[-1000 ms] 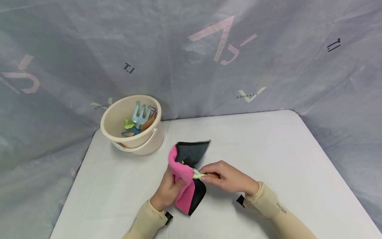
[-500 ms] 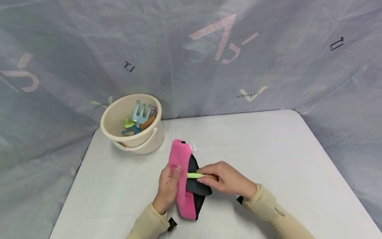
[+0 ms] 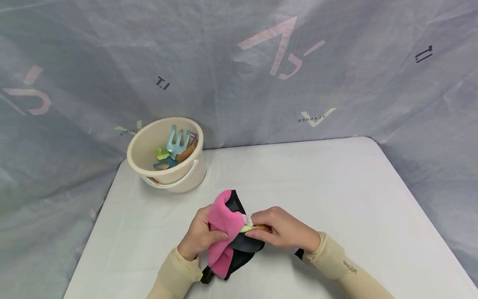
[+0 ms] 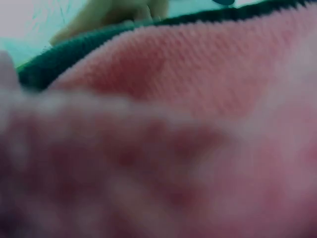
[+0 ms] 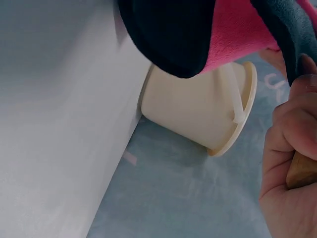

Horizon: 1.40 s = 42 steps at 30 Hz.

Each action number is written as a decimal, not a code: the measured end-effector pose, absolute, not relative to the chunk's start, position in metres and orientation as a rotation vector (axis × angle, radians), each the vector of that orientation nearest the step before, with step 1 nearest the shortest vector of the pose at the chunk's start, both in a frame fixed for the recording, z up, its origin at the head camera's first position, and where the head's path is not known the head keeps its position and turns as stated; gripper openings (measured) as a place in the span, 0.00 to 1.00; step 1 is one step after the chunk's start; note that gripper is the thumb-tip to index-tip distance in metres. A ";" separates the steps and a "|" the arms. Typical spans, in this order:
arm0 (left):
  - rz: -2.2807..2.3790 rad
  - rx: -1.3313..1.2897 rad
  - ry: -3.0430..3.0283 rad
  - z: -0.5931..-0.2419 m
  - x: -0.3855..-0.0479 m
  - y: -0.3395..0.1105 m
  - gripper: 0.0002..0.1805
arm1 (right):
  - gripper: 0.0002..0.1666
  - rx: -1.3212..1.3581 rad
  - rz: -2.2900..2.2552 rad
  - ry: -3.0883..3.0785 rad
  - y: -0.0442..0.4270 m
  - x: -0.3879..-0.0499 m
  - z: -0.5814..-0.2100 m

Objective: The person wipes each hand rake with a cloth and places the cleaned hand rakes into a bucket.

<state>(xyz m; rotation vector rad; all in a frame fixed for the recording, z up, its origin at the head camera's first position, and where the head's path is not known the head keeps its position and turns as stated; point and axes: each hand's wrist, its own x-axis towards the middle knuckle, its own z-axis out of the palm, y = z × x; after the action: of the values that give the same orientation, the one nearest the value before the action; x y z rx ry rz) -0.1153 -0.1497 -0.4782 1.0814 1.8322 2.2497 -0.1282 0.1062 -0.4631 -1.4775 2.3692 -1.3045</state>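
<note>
In the head view, my left hand (image 3: 201, 233) holds a pink and dark grey cloth (image 3: 224, 218) with black edging, its thumb over the pink side. A white tag sticks out at the cloth's edge. My right hand (image 3: 284, 229) grips the wooden handle of a small garden tool (image 3: 245, 229) with a light green neck. The cloth wraps over the tool's head, so I cannot tell its kind. In the right wrist view, the brown handle (image 5: 303, 171) shows inside the curled fingers. Pink fleece fills most of the blurred left wrist view.
A cream bucket (image 3: 166, 182) with a white handle stands at the back left of the white table (image 3: 317, 178). It holds a light blue hand fork (image 3: 177, 142), a blue piece, a green piece and a brown wooden handle. A grey printed curtain (image 3: 239, 83) hangs behind.
The cloth has been turned and folded over the tool's head. My left hand has shifted its hold on the cloth and moved slightly left; my right hand has stayed nearly in place.
</note>
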 end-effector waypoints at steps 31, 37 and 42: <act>2.638 0.201 1.602 -0.475 -0.101 -0.124 0.06 | 0.11 -1.365 -1.461 2.326 0.108 -0.134 -0.469; 2.533 0.612 1.564 -0.476 -0.101 -0.129 0.13 | 0.11 -1.254 -1.554 2.091 0.112 -0.138 -0.466; 2.600 0.391 1.621 -0.472 -0.098 -0.123 0.09 | 0.10 -1.313 -1.526 2.155 0.109 -0.137 -0.467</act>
<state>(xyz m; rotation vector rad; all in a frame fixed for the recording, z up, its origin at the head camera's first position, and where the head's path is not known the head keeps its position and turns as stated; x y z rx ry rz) -0.0980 -0.1231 -0.4720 0.3915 1.6211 2.6001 -0.1373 0.1091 -0.4670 -1.3133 2.1553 -1.5261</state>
